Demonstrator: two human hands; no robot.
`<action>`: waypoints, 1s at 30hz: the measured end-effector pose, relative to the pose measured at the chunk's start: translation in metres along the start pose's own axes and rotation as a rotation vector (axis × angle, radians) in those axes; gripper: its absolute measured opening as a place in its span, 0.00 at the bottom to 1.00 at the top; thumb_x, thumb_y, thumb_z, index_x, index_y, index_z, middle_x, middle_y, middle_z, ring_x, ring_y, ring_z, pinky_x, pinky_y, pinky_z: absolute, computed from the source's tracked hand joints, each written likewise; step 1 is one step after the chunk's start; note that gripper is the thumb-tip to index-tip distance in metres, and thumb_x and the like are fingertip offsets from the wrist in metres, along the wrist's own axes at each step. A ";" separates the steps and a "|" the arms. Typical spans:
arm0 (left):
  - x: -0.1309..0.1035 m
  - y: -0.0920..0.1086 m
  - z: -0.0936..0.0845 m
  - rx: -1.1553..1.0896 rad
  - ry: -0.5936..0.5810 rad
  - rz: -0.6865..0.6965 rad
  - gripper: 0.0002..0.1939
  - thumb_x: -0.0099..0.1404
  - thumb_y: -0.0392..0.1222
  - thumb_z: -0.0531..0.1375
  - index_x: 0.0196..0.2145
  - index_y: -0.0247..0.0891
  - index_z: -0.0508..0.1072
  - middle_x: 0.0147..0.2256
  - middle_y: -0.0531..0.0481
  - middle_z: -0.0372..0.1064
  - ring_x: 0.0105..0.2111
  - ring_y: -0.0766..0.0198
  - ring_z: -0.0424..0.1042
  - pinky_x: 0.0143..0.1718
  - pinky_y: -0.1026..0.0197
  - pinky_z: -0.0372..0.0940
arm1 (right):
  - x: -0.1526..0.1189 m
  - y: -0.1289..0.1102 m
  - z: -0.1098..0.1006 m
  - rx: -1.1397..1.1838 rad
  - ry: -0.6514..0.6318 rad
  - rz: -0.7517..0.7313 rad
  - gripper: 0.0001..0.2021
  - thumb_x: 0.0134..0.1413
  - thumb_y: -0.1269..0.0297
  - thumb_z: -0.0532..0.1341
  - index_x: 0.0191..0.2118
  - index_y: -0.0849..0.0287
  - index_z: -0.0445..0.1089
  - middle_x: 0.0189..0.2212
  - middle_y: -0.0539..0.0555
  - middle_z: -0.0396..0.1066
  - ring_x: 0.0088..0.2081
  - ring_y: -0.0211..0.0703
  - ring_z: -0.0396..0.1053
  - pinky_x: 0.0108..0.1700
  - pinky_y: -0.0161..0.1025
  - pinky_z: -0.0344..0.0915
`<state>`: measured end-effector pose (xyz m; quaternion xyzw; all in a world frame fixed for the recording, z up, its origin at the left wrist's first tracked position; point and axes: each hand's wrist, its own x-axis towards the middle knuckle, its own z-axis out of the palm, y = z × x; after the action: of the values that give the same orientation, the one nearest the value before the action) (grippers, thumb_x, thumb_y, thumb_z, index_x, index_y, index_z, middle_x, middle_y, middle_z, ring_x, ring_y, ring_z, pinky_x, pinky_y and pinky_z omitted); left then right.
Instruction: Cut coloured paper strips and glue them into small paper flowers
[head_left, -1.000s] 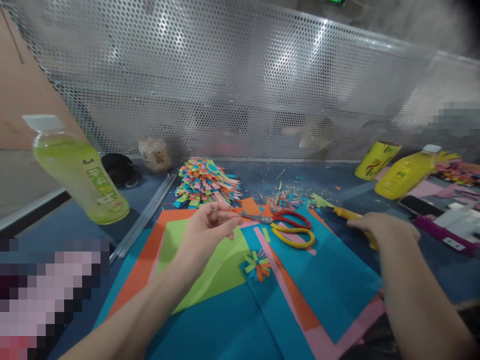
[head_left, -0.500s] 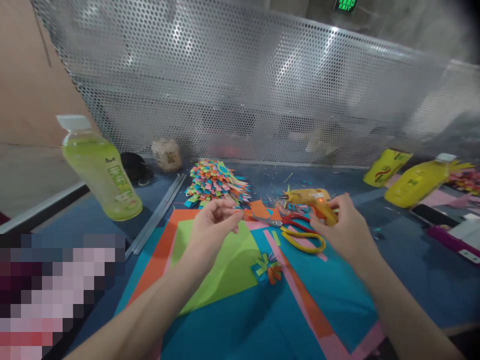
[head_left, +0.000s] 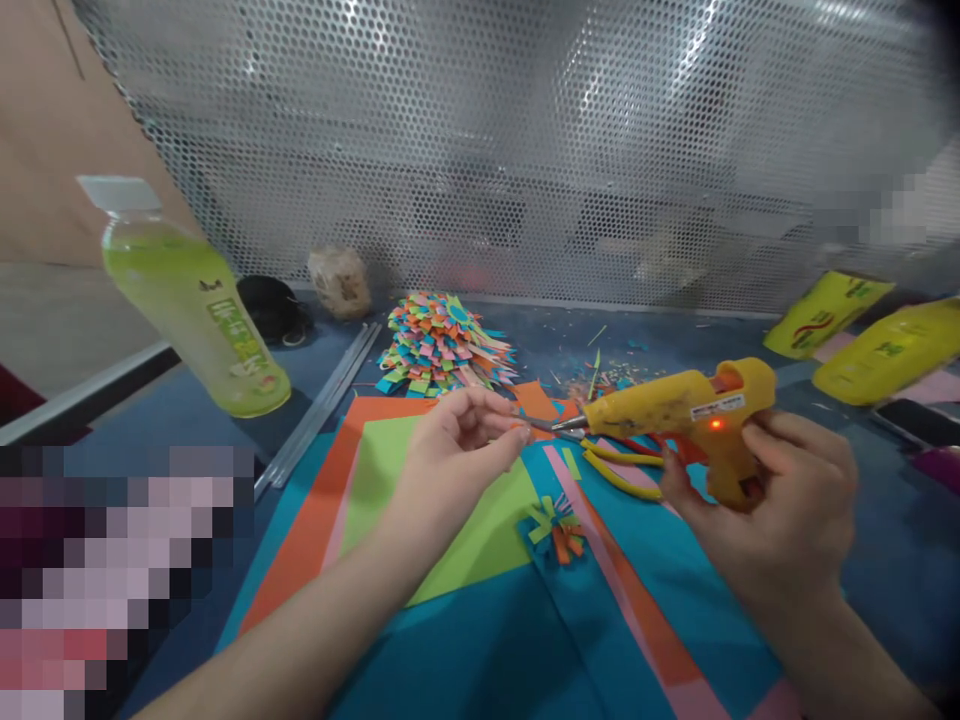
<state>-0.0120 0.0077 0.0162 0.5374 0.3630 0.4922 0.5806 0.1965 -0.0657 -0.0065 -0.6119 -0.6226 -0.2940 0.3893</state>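
Where the blue paper [head_left: 457, 655] spreads out closest to the person, a small fringed bundle [head_left: 556, 528] of green, orange and blue strips lies on it, beside a long pink strip [head_left: 581, 505] that runs along an orange one [head_left: 622, 580]; to the left, a lime-green sheet [head_left: 480, 540] overlaps an orange sheet [head_left: 300, 540], both under the left forearm; the right hand [head_left: 791, 495] is closed round the grip of a yellow glue gun [head_left: 667, 402], which is held up above the paper with a red light glowing on its side and its metal nozzle aimed leftward; the left hand [head_left: 465, 440] is near that nozzle, apart from the other hand, its thumb and fingers brought close together, though whether they pinch a scrap cannot be told; scissors [head_left: 619, 475] with red and yellow handles lie just behind and below the gun, partly hidden by it; farther off, a heap of multicoloured fringed paper [head_left: 439, 345] sits near scattered clippings [head_left: 615, 375]; left of it are clear sticks [head_left: 322, 410], a bottle of green drink [head_left: 199, 320], a round black object [head_left: 268, 308] and a beige lump [head_left: 340, 282]; at right stand out a yellow container [head_left: 829, 315] and a yellow bottle [head_left: 889, 355]; behind everything rises a perforated metal screen [head_left: 480, 120].
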 end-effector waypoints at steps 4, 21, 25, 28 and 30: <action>0.000 0.000 0.000 0.009 -0.006 -0.020 0.08 0.49 0.32 0.63 0.27 0.36 0.66 0.19 0.57 0.66 0.20 0.73 0.65 0.23 0.69 0.61 | -0.004 -0.002 0.002 -0.168 0.105 -0.084 0.11 0.49 0.62 0.62 0.34 0.57 0.59 0.38 0.62 0.64 0.40 0.54 0.66 0.38 0.51 0.68; 0.002 -0.003 -0.003 0.011 0.029 0.036 0.09 0.48 0.34 0.64 0.27 0.37 0.67 0.21 0.56 0.67 0.21 0.72 0.66 0.25 0.68 0.62 | -0.010 0.002 0.000 -0.222 0.121 -0.199 0.19 0.49 0.66 0.62 0.46 0.58 0.57 0.40 0.63 0.63 0.41 0.55 0.66 0.39 0.51 0.67; 0.003 -0.005 -0.005 0.029 0.030 0.045 0.09 0.48 0.36 0.64 0.27 0.37 0.67 0.21 0.56 0.66 0.22 0.71 0.67 0.26 0.67 0.62 | -0.011 0.004 0.002 -0.226 0.117 -0.195 0.23 0.48 0.66 0.63 0.49 0.55 0.55 0.42 0.62 0.62 0.42 0.55 0.66 0.40 0.52 0.67; 0.002 -0.005 -0.005 0.027 0.031 0.045 0.09 0.49 0.36 0.64 0.27 0.37 0.67 0.21 0.57 0.66 0.22 0.72 0.66 0.26 0.68 0.62 | -0.012 0.004 0.001 -0.238 0.117 -0.198 0.26 0.48 0.67 0.63 0.52 0.55 0.54 0.43 0.62 0.62 0.42 0.54 0.66 0.41 0.51 0.67; 0.002 -0.005 -0.006 0.029 0.034 0.049 0.09 0.49 0.36 0.64 0.28 0.37 0.67 0.21 0.57 0.66 0.21 0.73 0.65 0.25 0.69 0.61 | -0.012 0.003 0.001 -0.238 0.128 -0.213 0.28 0.47 0.67 0.64 0.53 0.55 0.53 0.42 0.62 0.62 0.42 0.54 0.66 0.41 0.50 0.67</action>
<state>-0.0159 0.0114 0.0105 0.5462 0.3666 0.5098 0.5544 0.1991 -0.0709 -0.0172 -0.5643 -0.6184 -0.4437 0.3197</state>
